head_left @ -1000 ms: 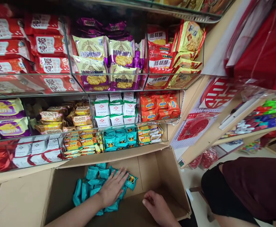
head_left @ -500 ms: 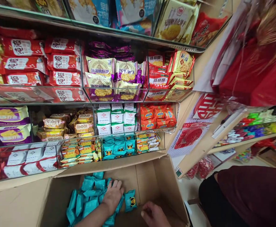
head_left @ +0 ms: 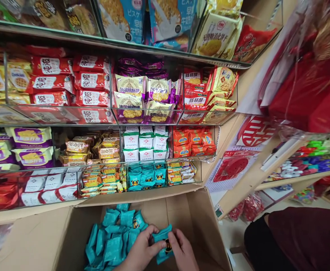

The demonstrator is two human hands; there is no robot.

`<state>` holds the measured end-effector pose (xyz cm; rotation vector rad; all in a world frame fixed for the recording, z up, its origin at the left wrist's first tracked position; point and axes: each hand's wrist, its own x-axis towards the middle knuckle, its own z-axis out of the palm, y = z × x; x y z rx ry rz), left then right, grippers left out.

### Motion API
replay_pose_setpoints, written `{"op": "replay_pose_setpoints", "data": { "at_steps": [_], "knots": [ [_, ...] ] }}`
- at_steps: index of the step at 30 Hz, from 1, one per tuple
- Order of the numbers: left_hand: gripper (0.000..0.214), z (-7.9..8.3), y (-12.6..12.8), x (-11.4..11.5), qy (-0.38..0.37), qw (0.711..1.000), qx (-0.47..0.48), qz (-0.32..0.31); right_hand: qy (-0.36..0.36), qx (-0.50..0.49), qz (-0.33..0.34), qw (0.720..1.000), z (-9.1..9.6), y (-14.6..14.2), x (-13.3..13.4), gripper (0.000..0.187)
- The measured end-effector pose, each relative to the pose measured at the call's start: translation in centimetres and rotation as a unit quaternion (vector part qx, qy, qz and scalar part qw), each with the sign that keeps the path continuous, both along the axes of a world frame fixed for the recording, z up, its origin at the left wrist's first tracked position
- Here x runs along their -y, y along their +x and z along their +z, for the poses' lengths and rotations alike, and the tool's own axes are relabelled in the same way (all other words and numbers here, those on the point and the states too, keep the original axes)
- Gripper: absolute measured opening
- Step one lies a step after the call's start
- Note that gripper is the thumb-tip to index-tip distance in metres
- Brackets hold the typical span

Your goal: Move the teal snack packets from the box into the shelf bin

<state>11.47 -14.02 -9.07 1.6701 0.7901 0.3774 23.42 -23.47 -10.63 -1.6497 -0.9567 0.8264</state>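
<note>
Both my hands are low in an open cardboard box [head_left: 198, 222]. My left hand [head_left: 142, 250] and my right hand [head_left: 183, 252] pinch the same small stack of teal snack packets [head_left: 162, 241] between them, fingers closed on it. To the left in the box lies a heap of several more teal packets [head_left: 112, 237]. Directly above the box, a glass shelf compartment holds the same teal packets [head_left: 146, 175].
Glass shelves [head_left: 153, 114] full of red, purple, white and orange snack packs rise behind the box. A wooden shelf [head_left: 266, 169] with red decorations and coloured items runs to the right. A person in a dark red top and black shorts [head_left: 294, 237] is at lower right.
My left hand lifted off the heap and my right hand came in; both now grip a few teal packets together. The camera tilted up a little.
</note>
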Motion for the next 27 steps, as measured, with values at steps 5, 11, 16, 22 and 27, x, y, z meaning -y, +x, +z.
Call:
{"op": "replay_pose_setpoints", "data": {
  "at_steps": [5, 11, 16, 22, 27],
  "knots": [
    [0.030, 0.9, 1.1, 1.5, -0.027, 0.991, 0.079, 0.109, 0.015, 0.069, -0.071, 0.995, 0.7, -1.3, -1.0, 0.040],
    [0.030, 2.2, 1.6, 2.2, -0.011, 0.981, 0.114, 0.159, 0.034, 0.077, -0.093, 0.992, 1.6, -1.5, -1.1, 0.042],
    [0.033, 3.2, 1.7, 2.2, -0.072, 0.974, 0.135, 0.169, 0.049, 0.087, -0.098, 0.990, 3.1, -1.3, -1.1, 0.040],
    [0.032, 5.8, 2.5, 1.9, -0.164, 0.959, 0.149, 0.177, 0.069, 0.073, -0.124, 0.987, 4.6, -1.0, -1.6, 0.040],
    [0.028, 6.6, 2.7, 1.7, -0.138, 0.965, 0.149, 0.163, 0.060, -0.011, -0.114, 0.992, 5.2, -0.5, -1.7, 0.039]
  ]
}}
